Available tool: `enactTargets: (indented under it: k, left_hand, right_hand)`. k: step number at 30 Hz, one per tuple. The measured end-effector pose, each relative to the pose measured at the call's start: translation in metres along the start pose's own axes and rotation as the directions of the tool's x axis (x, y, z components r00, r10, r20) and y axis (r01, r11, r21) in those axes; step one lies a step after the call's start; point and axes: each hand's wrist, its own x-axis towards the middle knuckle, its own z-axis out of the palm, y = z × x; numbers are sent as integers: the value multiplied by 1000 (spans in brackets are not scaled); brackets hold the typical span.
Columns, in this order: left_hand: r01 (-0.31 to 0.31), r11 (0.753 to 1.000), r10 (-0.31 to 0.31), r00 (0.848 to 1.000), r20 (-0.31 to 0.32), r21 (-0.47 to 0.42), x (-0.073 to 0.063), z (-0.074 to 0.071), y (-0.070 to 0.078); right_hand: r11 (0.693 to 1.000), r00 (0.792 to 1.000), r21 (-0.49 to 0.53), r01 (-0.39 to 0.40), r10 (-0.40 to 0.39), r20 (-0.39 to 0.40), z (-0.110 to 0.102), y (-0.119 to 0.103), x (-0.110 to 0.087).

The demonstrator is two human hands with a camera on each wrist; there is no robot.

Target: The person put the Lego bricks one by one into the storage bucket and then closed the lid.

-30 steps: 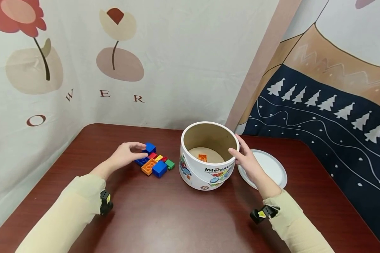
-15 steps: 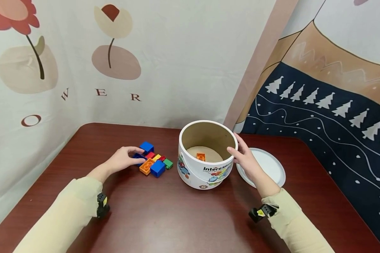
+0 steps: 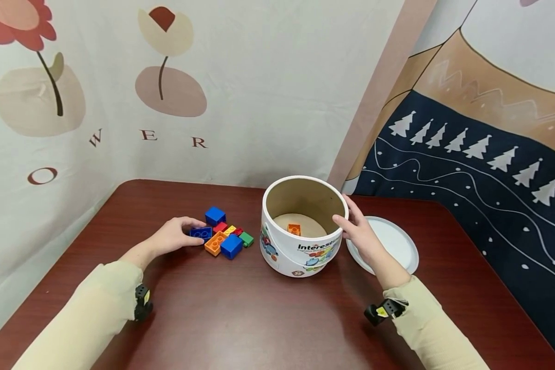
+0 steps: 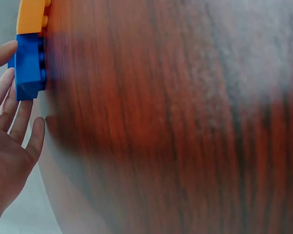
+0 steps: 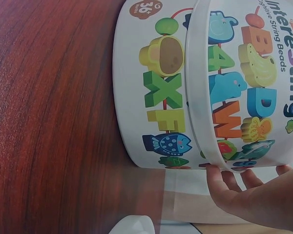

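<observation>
Soft, even light fills the head view, with pale glare on the desk (image 3: 259,321) and a blurry shadow beside the left sleeve (image 3: 80,311); the left wrist view looks hazy, the right crisper.

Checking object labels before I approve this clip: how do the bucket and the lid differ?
The bucket stands tall and open; the lid lies flat on the table. The bucket's wall bears colourful printing, while the lid's visible face is plain. Both look white and round.
</observation>
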Motion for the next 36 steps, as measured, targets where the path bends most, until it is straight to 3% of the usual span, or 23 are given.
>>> enactTargets:
  k: [8,23,36]
  left_hand:
    - [10,1000,-10,1000,-3,-29,-2,0,-4]
    - [6,999,-9,998,-59,-49,-7,-21,8]
    - [-36,999,35,994,-100,-12,2,-45,47]
  right_hand:
    - [1000,1000,18,-17,17,9,1,0,-1]
    - [1000,1000,19,-11,10,9,1,-1,-3]
    - [1000,1000,13,-14,14,12,1,-3,-3]
